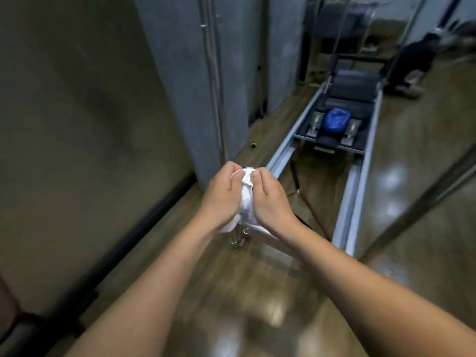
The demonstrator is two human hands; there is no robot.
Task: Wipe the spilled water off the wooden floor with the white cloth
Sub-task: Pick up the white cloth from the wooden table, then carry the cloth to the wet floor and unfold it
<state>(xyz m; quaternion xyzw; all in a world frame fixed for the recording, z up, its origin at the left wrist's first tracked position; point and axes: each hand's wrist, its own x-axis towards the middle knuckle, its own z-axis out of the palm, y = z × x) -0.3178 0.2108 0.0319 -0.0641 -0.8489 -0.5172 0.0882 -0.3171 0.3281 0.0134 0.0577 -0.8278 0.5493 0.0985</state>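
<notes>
The white cloth [66, 199] is bunched up between both my hands, held in the air above the floor. My left hand [223, 194] grips its left side with curled fingers, thumb on top. My right hand [268, 195] grips its right side the same way. The two thumbs almost touch over the cloth's top. Below lies the glossy wooden floor [247, 300], shiny with light reflections; I cannot tell water from glare on it.
A metal-railed exercise machine [360, 163] runs along the floor ahead, with a blue object [336, 121] on its carriage. A beige wall with a dark baseboard [144, 225] stands on the left, a grey pillar [190, 81] ahead. A person in dark clothes [412, 63] crouches far right.
</notes>
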